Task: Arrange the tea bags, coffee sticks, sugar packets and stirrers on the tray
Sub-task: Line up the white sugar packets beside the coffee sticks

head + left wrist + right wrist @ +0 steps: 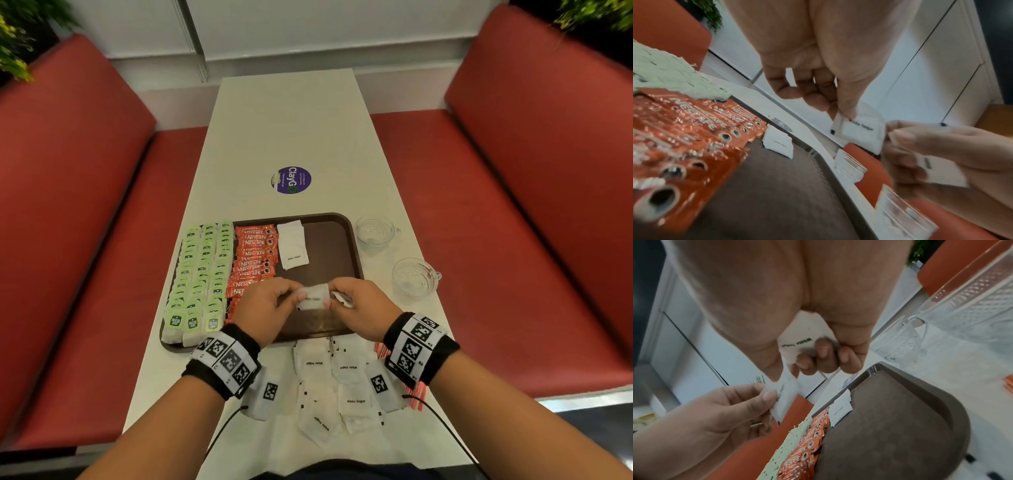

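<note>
Overhead, left hand (pixel 265 306) and right hand (pixel 356 306) pinch one sugar packet (pixel 313 298); right wrist view reveals second packet (pixel 807 337) palmed.

Brown tray (pixel 354 253): green tea bags (pixel 200 274) at 9 o'clock, red Nescafe sticks (pixel 251 253) beside them, white sugar packets (pixel 292 245) toward 12.

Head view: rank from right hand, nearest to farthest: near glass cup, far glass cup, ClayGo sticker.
From the right hand:
1. Near glass cup, just right of the tray's right edge, beside the hand.
2. Far glass cup, farther up the table, off the tray's far right corner.
3. ClayGo sticker, mid-table beyond the tray's far edge.
</note>
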### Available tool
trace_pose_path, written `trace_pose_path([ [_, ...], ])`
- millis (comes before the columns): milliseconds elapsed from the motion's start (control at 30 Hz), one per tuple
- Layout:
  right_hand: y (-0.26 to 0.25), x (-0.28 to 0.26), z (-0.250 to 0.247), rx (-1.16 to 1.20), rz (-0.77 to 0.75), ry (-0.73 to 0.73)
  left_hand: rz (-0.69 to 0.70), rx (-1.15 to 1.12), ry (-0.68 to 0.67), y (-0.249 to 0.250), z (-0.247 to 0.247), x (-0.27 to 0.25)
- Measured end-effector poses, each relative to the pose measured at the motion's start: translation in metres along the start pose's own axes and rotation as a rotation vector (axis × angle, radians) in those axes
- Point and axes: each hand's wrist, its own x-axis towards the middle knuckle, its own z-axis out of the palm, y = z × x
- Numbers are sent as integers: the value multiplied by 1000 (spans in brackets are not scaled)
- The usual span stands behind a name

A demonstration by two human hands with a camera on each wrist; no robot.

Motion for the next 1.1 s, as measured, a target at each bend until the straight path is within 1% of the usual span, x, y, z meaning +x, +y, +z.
trace_pose_path([
  [100,2,3,-5,57,84,14,-156,77,52,-16,-7,32],
  [167,4,4,-9,105,95,20,-225,143,59,-24,-11,55],
  [300,8,7,-17,100,108,22,-321,231,-31,-40,-6,94],
  [367,10,10,-19,94,116,27,-356,268,-77,-48,-1,109],
  [467,11,12,-21,112,127,31,-381,330,-114,-54,3,127],
  [667,15,13,-21,176,149,1,-418,460,-124,-57,3,147],
  [733,20,15,-21,176,172,4,-376,486,-119,-56,3,149],
  [800,24,18,-22,158,188,9,-265,499,-121,-53,6,150],
  [833,25,19,-21,144,194,10,-207,511,-147,-52,8,151],
  [900,27,21,-20,119,194,16,-132,579,-244,-49,11,152],
  [967,28,24,-20,98,163,39,-103,663,-308,-47,13,153],
  [1100,29,29,-20,103,127,91,-96,688,-331,-46,10,154],
])
